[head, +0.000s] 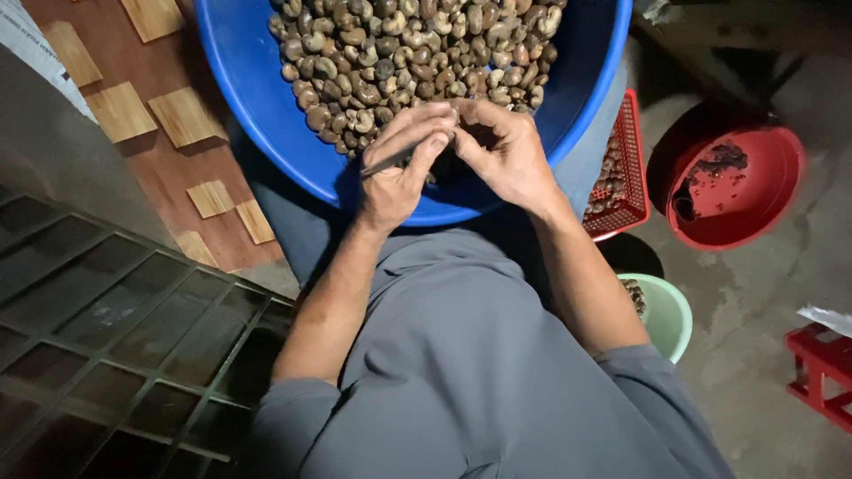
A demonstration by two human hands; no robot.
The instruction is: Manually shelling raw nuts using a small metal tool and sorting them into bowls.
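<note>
Metal is seen as a thin, dark tool (388, 162) pinched in the curled fingers of the left hand (401, 164), its long axis running slightly uphill from left to right, the tip aimed at the right hand (502, 153). What is gripped by the closed right fingers is hidden in shadow. Both hands are held touching over the near rim of the blue tub (257, 98) of brown nuts (413, 53).
</note>
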